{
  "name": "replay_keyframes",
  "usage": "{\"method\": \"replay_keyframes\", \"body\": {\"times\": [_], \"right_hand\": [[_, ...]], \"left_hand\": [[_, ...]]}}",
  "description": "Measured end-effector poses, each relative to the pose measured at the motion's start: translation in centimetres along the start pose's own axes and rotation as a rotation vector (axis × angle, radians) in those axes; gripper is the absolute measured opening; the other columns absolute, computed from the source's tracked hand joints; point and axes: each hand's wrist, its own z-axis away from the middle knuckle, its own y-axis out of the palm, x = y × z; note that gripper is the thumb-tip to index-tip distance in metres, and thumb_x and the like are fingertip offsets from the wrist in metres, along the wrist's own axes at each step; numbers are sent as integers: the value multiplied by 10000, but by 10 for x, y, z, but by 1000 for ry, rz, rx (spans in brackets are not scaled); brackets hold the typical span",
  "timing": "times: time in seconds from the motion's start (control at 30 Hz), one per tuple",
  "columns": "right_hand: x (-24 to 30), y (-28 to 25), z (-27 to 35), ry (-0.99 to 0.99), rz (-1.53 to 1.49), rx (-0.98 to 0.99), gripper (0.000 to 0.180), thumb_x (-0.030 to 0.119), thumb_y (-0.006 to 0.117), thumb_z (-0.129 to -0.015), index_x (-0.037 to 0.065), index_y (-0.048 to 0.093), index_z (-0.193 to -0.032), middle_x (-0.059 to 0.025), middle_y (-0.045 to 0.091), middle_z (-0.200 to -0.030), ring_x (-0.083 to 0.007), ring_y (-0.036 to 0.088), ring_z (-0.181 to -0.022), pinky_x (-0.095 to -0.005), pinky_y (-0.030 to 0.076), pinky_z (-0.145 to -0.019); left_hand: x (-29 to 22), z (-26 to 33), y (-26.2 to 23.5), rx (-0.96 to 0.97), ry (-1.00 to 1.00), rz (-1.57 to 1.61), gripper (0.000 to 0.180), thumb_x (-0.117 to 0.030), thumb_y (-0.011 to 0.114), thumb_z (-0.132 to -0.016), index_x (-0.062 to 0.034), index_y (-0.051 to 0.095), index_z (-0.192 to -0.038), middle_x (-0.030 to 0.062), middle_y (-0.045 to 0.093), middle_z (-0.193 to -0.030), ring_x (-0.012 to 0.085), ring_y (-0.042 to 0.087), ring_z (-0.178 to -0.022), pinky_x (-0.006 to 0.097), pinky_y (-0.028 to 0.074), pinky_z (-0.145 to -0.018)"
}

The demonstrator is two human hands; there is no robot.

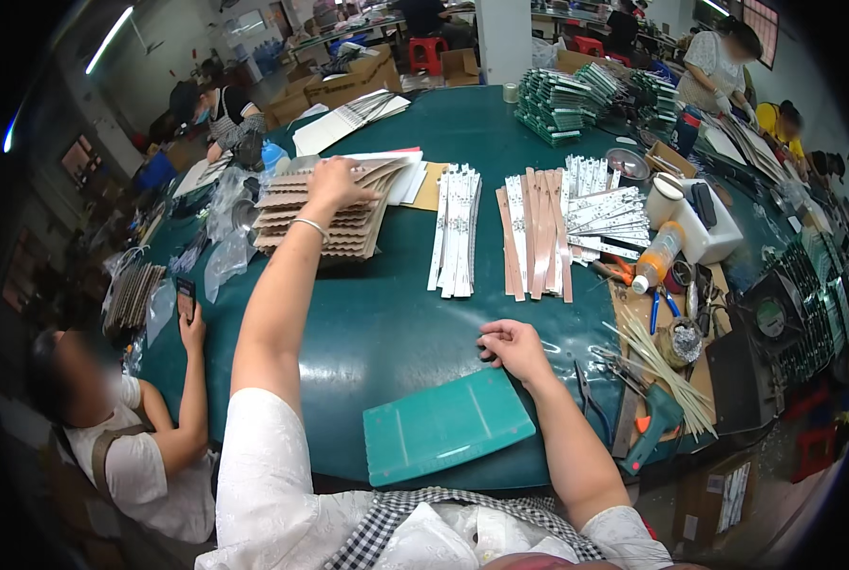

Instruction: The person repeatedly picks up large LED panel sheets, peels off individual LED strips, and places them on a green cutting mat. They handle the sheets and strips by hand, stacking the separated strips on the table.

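My left arm reaches out to a stack of brown and grey wavy-edged boards (315, 228) at the far left of the table. On top of that stack lies my left hand (339, 187), its fingers apart and touching the upper boards. Nearer to me, my right hand (517, 351) hovers over the table with fingers pinched together. Something small and dark shows at its fingertips, too small to name. Just below it sits a green rectangular board (448, 426) with pale lines. Bundles of white strips (456, 233) and brown strips (538, 233) lie beyond my right hand.
To the right are an orange-labelled bottle (659, 255), a white container (709, 228), pliers (591, 399), a green glue gun (654, 427) and thin pale sticks (667, 370). Green circuit boards (557, 104) are piled at the back. A person (149, 427) sits at left holding a phone (186, 297).
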Motion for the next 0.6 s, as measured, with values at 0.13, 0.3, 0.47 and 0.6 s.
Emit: {"method": "replay_keyframes", "body": {"times": [0.13, 0.3, 0.47, 0.6], "right_hand": [[4, 0, 3, 11, 8, -13, 239, 75, 589, -877, -33, 590, -1089, -113, 672, -924, -141, 648, -731, -242, 509, -569], [6, 0, -1, 10, -12, -12, 235, 62, 590, -876, -40, 589, -1087, -126, 673, -924, -140, 648, -726, -233, 504, -552], [2, 1, -3, -12, -28, -17, 225, 44, 591, -873, -50, 592, -1078, -144, 672, -921, -146, 648, -712, -224, 499, -530], [2, -1, -5, -13, -13, -4, 222, 36, 581, -870, -44, 594, -1076, -130, 669, -925, -140, 647, -723, -232, 505, -543]], "left_hand": [[10, 0, 6, 38, -45, 31, 713, -457, 863, -524, -171, 661, -1145, 91, 624, -1164, 286, 545, -1129, 420, 423, -949], [50, -17, 20, -159, -90, 413, 635, -343, 826, -629, -79, 618, -1169, 128, 632, -1107, 264, 601, -1014, 416, 461, -890], [88, -21, 2, -209, -514, 1504, 460, -89, 655, -817, 68, 462, -1204, 148, 565, -1136, 287, 546, -1069, 444, 411, -934], [65, -8, -34, -87, -766, 1879, 367, -72, 617, -859, -37, 497, -1204, 151, 534, -1235, 298, 496, -1166, 467, 305, -1043]]}}
